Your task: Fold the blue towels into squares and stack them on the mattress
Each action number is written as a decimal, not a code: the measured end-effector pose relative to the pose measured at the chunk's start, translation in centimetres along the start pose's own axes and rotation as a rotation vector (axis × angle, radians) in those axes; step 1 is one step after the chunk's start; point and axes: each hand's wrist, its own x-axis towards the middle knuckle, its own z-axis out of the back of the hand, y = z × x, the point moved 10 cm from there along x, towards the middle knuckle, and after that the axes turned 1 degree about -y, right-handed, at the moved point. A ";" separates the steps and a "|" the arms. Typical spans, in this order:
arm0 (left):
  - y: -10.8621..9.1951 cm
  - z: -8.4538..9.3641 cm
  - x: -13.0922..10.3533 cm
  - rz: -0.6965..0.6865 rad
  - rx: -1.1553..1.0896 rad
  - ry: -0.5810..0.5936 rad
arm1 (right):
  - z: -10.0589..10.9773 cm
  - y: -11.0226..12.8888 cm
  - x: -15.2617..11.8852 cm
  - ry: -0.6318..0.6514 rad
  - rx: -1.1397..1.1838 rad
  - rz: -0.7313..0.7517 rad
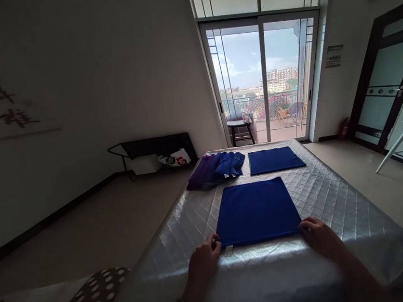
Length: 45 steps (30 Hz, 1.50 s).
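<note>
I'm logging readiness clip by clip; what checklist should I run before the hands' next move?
1. Left hand at near blue cloth's near left corner: ok.
2. Right hand at its near right corner: ok.
3. Near blue cloth spread flat on quilted cover: ok.
4. Far blue cloth apart from it: ok.
5. White tag tucked away: not ok, it sticks out at the near edge.
6. Firmness of both grips: cannot tell.

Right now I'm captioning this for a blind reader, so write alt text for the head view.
The left hand and right hand hold the near corners of a flat blue cloth on a silvery quilted surface. Beyond lie a second blue cloth and, to its left, overlapping blue and purple cloths; glass sliding doors stand behind.
</note>
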 end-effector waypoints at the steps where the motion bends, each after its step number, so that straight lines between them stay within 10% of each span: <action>1: -0.1 0.0 -0.1 -0.004 0.026 0.000 | 0.0 0.2 0.0 0.008 -0.015 0.005; 23: 1.0 -0.6 -0.1 -0.004 0.137 0.136 | -0.4 1.2 -0.4 0.052 -0.119 0.074; 29: -9.1 -0.2 0.0 -0.344 -0.177 -0.096 | -0.1 1.9 -0.6 0.049 -0.130 0.111; 34: -21.3 -6.0 -2.3 -0.719 -0.090 0.026 | -0.1 2.2 -0.5 0.044 -0.159 0.148; 37: -23.8 -9.1 -3.0 -0.829 0.032 0.105 | -0.3 2.0 -0.4 0.053 -0.184 0.158; 41: -19.2 -9.5 -0.8 -0.692 0.097 0.163 | -0.6 1.4 0.0 0.098 -0.187 0.114; 45: -7.7 -7.1 3.0 -0.309 0.198 0.122 | -0.6 0.6 0.1 0.181 -0.168 -0.051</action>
